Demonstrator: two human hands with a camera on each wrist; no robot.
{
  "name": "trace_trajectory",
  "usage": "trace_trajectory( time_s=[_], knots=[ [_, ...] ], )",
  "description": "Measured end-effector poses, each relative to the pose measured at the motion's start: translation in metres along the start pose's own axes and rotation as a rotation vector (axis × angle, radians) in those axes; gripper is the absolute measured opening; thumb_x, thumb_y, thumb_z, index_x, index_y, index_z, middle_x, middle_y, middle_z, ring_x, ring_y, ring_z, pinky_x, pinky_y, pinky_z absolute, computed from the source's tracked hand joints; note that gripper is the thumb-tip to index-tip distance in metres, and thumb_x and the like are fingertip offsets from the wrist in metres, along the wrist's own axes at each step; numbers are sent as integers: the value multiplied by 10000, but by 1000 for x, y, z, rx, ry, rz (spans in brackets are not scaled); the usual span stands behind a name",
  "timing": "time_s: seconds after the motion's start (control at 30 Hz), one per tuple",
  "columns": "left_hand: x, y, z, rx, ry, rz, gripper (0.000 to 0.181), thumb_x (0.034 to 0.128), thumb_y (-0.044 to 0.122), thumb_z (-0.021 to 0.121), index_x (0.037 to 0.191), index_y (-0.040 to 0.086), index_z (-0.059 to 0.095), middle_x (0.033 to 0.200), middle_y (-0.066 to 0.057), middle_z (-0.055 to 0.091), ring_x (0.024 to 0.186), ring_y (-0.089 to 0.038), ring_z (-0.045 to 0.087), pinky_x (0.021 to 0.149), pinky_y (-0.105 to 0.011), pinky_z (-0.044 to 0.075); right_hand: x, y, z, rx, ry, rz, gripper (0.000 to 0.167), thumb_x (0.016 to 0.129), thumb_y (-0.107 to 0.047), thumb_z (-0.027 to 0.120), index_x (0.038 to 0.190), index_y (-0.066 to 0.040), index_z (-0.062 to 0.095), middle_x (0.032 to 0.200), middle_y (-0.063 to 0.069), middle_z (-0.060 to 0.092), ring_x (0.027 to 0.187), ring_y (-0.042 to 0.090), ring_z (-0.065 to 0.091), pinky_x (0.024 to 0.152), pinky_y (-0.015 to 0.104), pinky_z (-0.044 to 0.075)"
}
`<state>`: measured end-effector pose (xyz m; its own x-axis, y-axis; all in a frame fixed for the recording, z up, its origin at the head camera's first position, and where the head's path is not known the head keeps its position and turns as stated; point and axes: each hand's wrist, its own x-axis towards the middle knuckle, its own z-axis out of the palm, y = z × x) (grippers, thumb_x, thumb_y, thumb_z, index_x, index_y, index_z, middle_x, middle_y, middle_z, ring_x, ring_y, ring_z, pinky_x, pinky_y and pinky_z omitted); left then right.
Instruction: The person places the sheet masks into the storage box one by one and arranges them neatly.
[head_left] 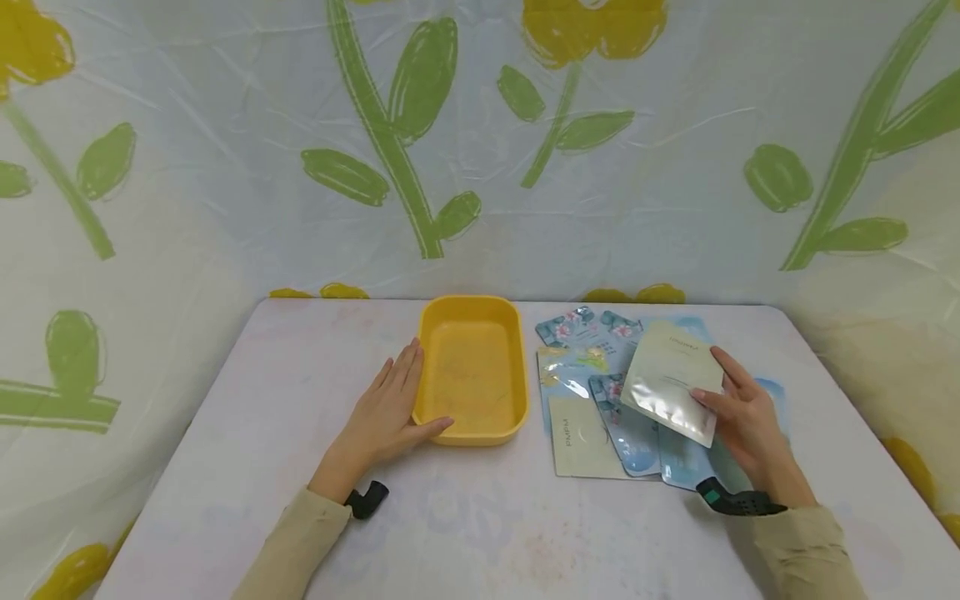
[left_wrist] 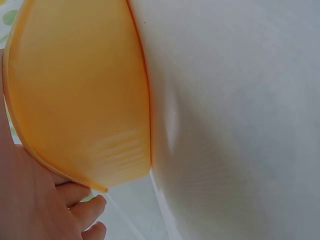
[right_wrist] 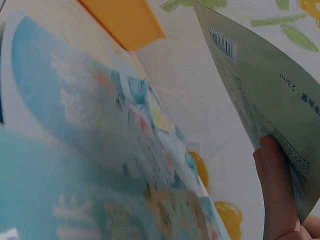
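Observation:
My left hand (head_left: pixel 382 421) rests against the left side of a yellow plastic tub (head_left: pixel 471 367), its fingers extended along the outer wall and the thumb over the near left corner. The left wrist view shows the tub's outer wall (left_wrist: pixel 85 95) up close beside that hand. With thumb and fingers, my right hand (head_left: pixel 753 425) pinches a pale green sheet mask packet (head_left: pixel 671 375) by its right edge. It hangs tilted above a spread of other packets. In the right wrist view, the packet's printed back (right_wrist: pixel 270 95) faces the camera.
Overlapping blue floral packets (head_left: pixel 626 437) and a pale green packet (head_left: pixel 581 446) lie right of the tub on the white table (head_left: pixel 480 533). A flower-patterned cloth (head_left: pixel 247 150) hangs behind the table and along its sides.

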<state>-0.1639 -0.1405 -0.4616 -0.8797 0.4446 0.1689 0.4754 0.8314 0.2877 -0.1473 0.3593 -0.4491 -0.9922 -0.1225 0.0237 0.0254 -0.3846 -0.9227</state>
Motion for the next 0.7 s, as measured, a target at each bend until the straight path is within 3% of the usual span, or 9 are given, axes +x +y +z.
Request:
trace_trajectory(
  time_s=[0.27, 0.53, 0.7],
  knots=[
    [0, -1, 2, -1, -14, -10, 1121, 887, 776, 427, 1572, -12, 20, 1661, -118, -11, 1522, -194, 21, 1233, -405, 62, 15, 0, 23, -38, -8, 9, 851, 953, 162, 474, 1612, -157, 40, 1666, 25, 8, 1224, 56, 499, 886, 225, 543],
    [-1, 2, 0, -21, -23, -11, 1116, 892, 759, 449, 1570, -19, 26, 1658, -131, -12, 1523, -221, 13, 1233, -397, 65, 27, -1, 44, -130, -74, 9, 843, 963, 122, 504, 1603, -101, 2, 1653, 97, 38, 1232, 53, 500, 883, 214, 541],
    [0, 1, 0, -14, -23, -8, 1115, 895, 756, 446, 1568, -22, 17, 1656, -137, -17, 1523, -228, 9, 1233, -403, 69, 35, -4, 60, -116, -125, 24, 832, 958, 131, 501, 1605, -103, 32, 1657, 89, 12, 1288, 72, 452, 871, 211, 541]
  ],
)
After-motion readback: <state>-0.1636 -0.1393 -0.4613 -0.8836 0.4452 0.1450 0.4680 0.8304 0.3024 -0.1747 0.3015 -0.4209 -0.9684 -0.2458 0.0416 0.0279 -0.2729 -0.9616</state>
